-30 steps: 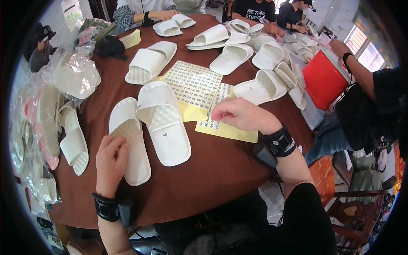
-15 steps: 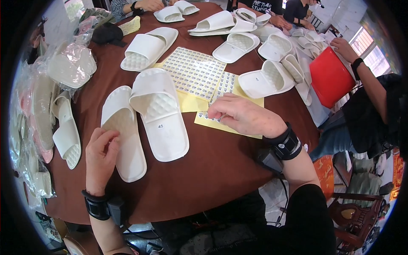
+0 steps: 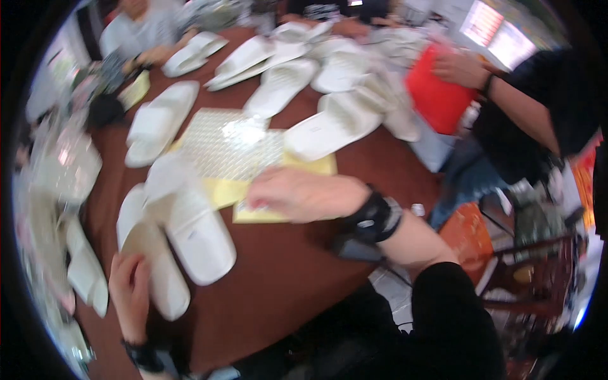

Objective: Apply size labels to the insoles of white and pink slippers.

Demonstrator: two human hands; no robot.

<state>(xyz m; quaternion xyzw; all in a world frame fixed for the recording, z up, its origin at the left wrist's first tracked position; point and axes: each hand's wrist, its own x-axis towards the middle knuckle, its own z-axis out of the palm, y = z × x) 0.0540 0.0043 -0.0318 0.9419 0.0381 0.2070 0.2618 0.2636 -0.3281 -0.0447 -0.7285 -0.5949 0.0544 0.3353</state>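
Two white slippers lie side by side before me, the left slipper and the right slipper, which carries a small printed label on its insole. My left hand is at the left slipper's outer edge, fingers loosely curled, with a gap between them and the thumb. Over the lower sheet of stickers hovers my right hand, its fingers drawn together. Blur hides whatever its fingertips may hold. A larger sticker sheet with yellow backing lies beyond that hand.
More white slippers cover the far side of the brown-covered table. Bagged slippers line the left edge. At the right, a co-worker's hand is at a red container. Another person sits across.
The whole view has swung, so the table and slippers sit further left and the picture is blurred. Both hands keep about the same places beside the slipper and over the sticker sheet.
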